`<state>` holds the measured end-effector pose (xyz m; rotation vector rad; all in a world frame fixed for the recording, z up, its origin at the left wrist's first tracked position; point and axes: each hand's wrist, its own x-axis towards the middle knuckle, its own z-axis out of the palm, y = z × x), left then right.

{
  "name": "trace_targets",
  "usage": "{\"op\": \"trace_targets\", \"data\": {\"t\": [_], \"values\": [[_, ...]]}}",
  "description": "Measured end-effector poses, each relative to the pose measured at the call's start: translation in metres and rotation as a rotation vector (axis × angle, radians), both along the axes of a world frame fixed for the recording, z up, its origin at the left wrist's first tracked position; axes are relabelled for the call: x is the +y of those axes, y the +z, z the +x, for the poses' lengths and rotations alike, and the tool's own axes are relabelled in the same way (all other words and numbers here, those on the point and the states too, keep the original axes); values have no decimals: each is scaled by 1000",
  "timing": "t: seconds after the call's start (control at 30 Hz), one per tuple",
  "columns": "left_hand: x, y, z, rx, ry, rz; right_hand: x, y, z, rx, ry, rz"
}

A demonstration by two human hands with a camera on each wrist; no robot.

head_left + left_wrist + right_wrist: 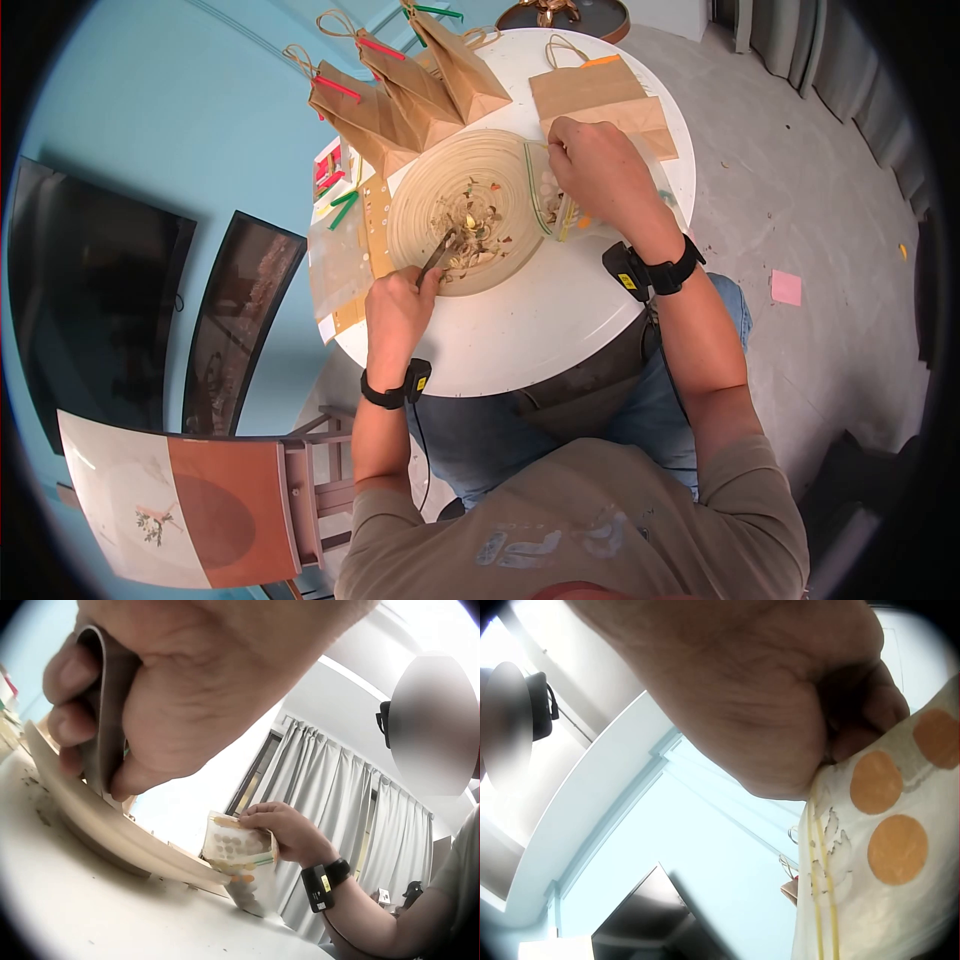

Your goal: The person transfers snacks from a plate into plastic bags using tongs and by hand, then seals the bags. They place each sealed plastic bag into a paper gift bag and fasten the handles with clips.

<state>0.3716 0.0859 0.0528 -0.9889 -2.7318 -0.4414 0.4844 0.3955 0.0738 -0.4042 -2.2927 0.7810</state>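
In the head view my left hand (398,312) grips metal tweezers (433,258), their tips down among dried plant bits (470,222). These lie scattered in the middle of a round, shallow, pale wooden tray (412,215). The left wrist view shows the tweezers' bent metal end (112,697) between thumb and fingers, over the tray's rim (142,844). My right hand (608,175) pinches the top of a translucent zip bag (244,851) at the tray's right edge. Orange dots and a yellow double line mark the bag (855,904) in the right wrist view.
Brown paper bags (365,112) with twisted handles stand along the back left of the white round table (560,330). Another paper bag (590,97) lies flat at the back right. Green clips (343,208) and a clear plastic sheet (343,252) are left of the tray.
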Motion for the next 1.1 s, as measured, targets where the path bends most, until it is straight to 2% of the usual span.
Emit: {"op": "trace_targets", "data": {"t": [0.3,0.4,0.5,0.67,0.7,0.8,0.9,1.0,1.1], "values": [[-5,1,-13,-43,-37,43,2,-2,-3,-47,-3,3],[-6,10,-15,-18,-49,71,2,-2,-4,-93,-11,10],[-2,24,-13,-90,-10,76,2,-1,-4,-101,-7,7],[25,56,10,-141,-113,179,-2,-3,-4,-15,7,-1],[32,59,14,-142,-113,181,-2,-4,-5,-14,7,3],[56,56,22,-79,-333,153,-2,-3,-5,-10,6,3],[79,51,29,-73,-366,118,-3,1,-2,-9,6,-21],[75,56,23,-145,-249,106,0,0,-1,2,3,-23],[47,54,-2,-190,-146,100,4,-2,-1,1,0,-7]]}}
